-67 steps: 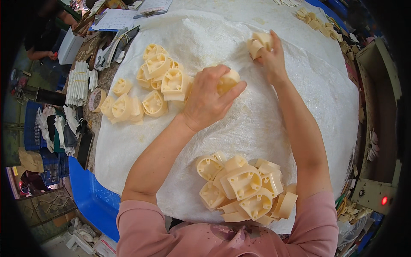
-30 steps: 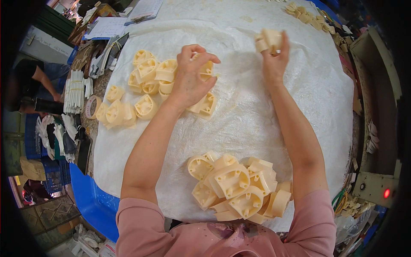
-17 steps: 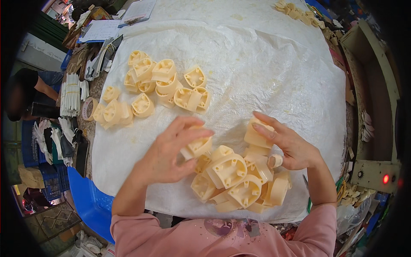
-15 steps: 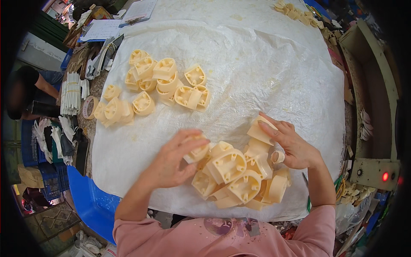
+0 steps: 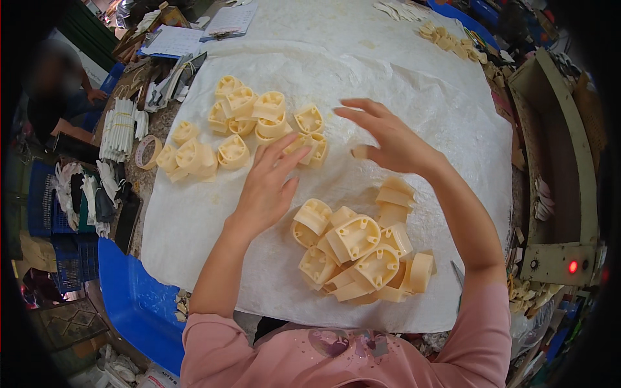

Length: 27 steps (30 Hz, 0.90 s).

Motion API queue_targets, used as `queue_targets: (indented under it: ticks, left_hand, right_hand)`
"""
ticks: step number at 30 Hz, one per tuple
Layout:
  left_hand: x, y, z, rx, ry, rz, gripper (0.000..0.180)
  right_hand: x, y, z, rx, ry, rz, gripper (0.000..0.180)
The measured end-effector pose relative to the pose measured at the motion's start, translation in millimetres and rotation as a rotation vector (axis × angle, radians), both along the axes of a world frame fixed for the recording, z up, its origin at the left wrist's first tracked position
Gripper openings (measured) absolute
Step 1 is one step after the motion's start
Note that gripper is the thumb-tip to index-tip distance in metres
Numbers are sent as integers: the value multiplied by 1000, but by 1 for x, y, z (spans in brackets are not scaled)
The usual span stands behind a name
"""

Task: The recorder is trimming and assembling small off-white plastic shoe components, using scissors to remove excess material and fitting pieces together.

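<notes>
A heap of cream plastic housings [image 5: 357, 238], hollow with small pegs inside, lies on the white sheet [image 5: 446, 194] near my body. Farther off to the left is a second group of the same housings [image 5: 270, 107]. My left hand [image 5: 266, 187] is open, its fingertips at the near edge of that far group and overlapping one housing [image 5: 315, 149]; whether they touch it I cannot tell. Open and empty, my right hand [image 5: 391, 139] hovers over the sheet to the right of the far group, thumb and fingers spread.
A tape roll [image 5: 148, 152] and bundled white sticks [image 5: 119, 132] lie at the left edge. Scissors [image 5: 458, 275] rest right of the near heap. A metal box with a red light [image 5: 561, 264] stands right, a blue bin [image 5: 132, 304] lower left. Another person [image 5: 58, 87] sits far left.
Both my hands have left the near heap and moved away from my body, toward the far group. The housing by my left hand now rests in the heap. The view has shifted slightly.
</notes>
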<state>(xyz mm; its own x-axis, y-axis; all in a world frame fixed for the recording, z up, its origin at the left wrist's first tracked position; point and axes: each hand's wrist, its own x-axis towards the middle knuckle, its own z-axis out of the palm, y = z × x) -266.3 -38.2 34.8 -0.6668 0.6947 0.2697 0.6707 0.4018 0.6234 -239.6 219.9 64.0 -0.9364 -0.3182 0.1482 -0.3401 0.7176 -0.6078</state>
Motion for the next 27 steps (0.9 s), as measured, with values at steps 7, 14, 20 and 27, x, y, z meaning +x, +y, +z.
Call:
queue_targets:
  ticks: [7, 14, 20, 27]
  left_hand:
    - [-19, 25, -32, -238, 261, 61, 64]
    - [-22, 27, -29, -294, 257, 35, 57]
    - [-24, 32, -24, -234, 220, 87, 57]
    - [-17, 43, -53, -267, 347, 126, 68]
  right_hand:
    - [-73, -36, -41, 500, 58, 122, 73]
    - [-81, -24, -65, 235, 80, 187, 57]
    - [-88, -14, -71, -79, 1, 65, 50]
    - [-99, 31, -61, -664, -24, -417, 46]
